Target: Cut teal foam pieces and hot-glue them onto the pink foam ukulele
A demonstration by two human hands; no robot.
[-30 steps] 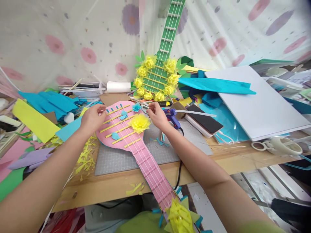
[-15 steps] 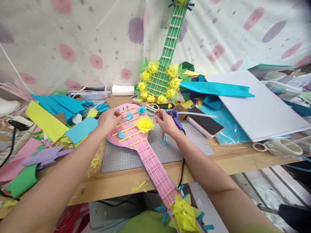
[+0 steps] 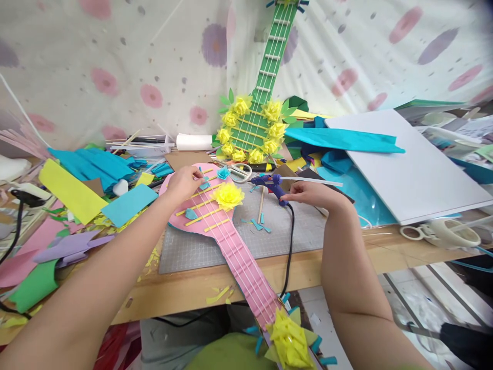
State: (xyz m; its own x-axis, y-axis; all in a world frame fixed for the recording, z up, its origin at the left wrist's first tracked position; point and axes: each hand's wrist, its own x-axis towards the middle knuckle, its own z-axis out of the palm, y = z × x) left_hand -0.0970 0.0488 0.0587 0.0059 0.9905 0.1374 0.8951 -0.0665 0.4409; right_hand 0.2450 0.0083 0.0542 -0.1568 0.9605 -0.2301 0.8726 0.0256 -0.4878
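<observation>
A pink paper guitar [image 3: 246, 262] lies slantwise, its body on the grey cutting mat [image 3: 185, 254] and its neck over the table edge toward me. Yellow strips, white strings, a large yellow paper flower [image 3: 228, 196] and a small blue flower [image 3: 223, 173] decorate it. My left hand [image 3: 185, 184] rests over the upper body, fingertips pinched on a small blue paper leaf [image 3: 205, 184]. A second blue leaf [image 3: 190, 214] sits lower on the body. My right hand [image 3: 314, 195] has its fingertips at the handle of a purple hot glue gun [image 3: 275, 187], a glue stick protruding behind.
A green paper guitar [image 3: 250, 131] with yellow flowers stands against the curtain. Scissors [image 3: 242, 173] lie behind the mat. Blue scraps [image 3: 257, 224] and a thin stick [image 3: 261, 205] are on it. Coloured paper [image 3: 73, 195] piles up left; a white board [image 3: 408, 169] leans right. A black cord [image 3: 290, 252] hangs over the edge.
My right hand has moved right, from beside the yellow flower to the glue gun's handle. My left hand has shifted slightly right onto the upper blue leaf.
</observation>
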